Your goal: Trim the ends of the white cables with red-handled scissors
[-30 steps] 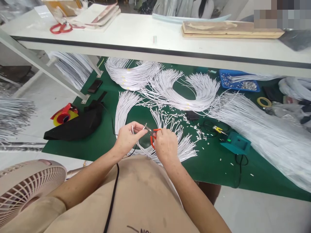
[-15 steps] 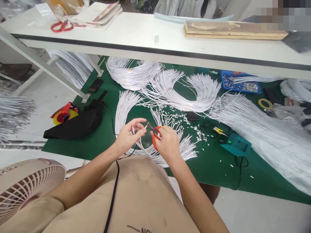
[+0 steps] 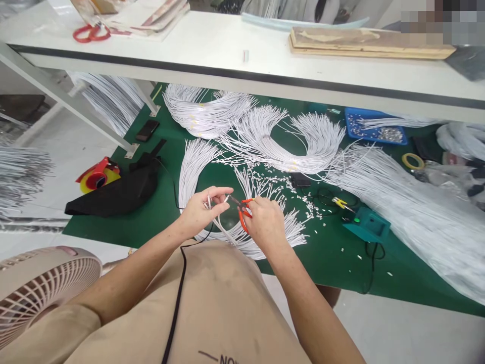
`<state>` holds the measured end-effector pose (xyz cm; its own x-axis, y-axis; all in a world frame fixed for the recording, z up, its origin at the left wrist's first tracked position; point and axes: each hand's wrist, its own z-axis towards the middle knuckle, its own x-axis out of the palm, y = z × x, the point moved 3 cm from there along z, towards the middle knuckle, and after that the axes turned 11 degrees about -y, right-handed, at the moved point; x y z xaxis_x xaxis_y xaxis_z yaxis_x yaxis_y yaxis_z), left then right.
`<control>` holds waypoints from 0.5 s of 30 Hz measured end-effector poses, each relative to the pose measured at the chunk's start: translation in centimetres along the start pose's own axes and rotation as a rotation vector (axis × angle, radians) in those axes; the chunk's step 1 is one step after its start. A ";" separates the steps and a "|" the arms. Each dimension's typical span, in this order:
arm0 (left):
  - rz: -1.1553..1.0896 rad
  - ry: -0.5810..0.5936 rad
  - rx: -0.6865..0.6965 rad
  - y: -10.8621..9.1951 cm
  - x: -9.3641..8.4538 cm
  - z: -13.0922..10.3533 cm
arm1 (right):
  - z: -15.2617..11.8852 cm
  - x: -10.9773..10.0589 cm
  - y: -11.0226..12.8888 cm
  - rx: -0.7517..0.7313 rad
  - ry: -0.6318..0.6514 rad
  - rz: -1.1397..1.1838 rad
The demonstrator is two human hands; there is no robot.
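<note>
My left hand [image 3: 204, 210] is closed on a white wire [image 3: 223, 230], whose end pokes out past the thumb. Around a pair of pliers [image 3: 243, 218] with orange handles, my right hand [image 3: 265, 221] is wrapped. The jaws of the pliers point left and reach the wire's end at my left fingertips; whether they grip it is too small to tell. Beneath both hands lies a curved bundle of white wires [image 3: 191, 172] on the green table mat. Small whitish pieces [image 3: 271, 178] are scattered just beyond the hands.
More wire bundles [image 3: 303, 159] lie behind. On the right are a teal device [image 3: 367, 225], a blue tray [image 3: 356, 132] of small metal parts and a plastic-covered wire bundle [image 3: 420, 207]. A black pouch [image 3: 117, 192], a tape dispenser [image 3: 97, 175] and a fan [image 3: 49, 288] are at left. A white shelf [image 3: 212, 45] crosses above.
The pliers and my right hand have shifted slightly to the right. My left index finger stretches a little further out. The whole view has moved slightly.
</note>
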<state>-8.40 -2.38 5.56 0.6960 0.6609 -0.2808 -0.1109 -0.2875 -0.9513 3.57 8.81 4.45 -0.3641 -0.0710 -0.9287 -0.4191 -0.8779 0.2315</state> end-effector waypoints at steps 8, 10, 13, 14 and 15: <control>0.086 0.007 0.046 -0.1 -0.2 0.1 | 0.3 -0.5 0.1 -0.041 0.090 -0.022; 0.096 0.010 0.051 -0.2 -0.2 0.1 | 0.3 -0.5 0.1 -0.028 0.109 -0.017; 0.104 0.007 0.042 -0.1 -0.2 0.1 | 0.1 -0.3 -0.1 0.006 0.109 0.003; 0.106 0.005 0.039 -0.1 -0.3 0.1 | 0.0 -0.2 -0.2 0.027 0.099 0.029; 0.105 0.002 0.038 0.0 -0.3 0.1 | 0.0 -0.1 -0.4 0.062 0.083 0.077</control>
<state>-8.68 -2.50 5.62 0.6802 0.6275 -0.3789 -0.2096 -0.3288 -0.9208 3.77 9.13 4.45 -0.3282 -0.1783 -0.9276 -0.4441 -0.8376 0.3181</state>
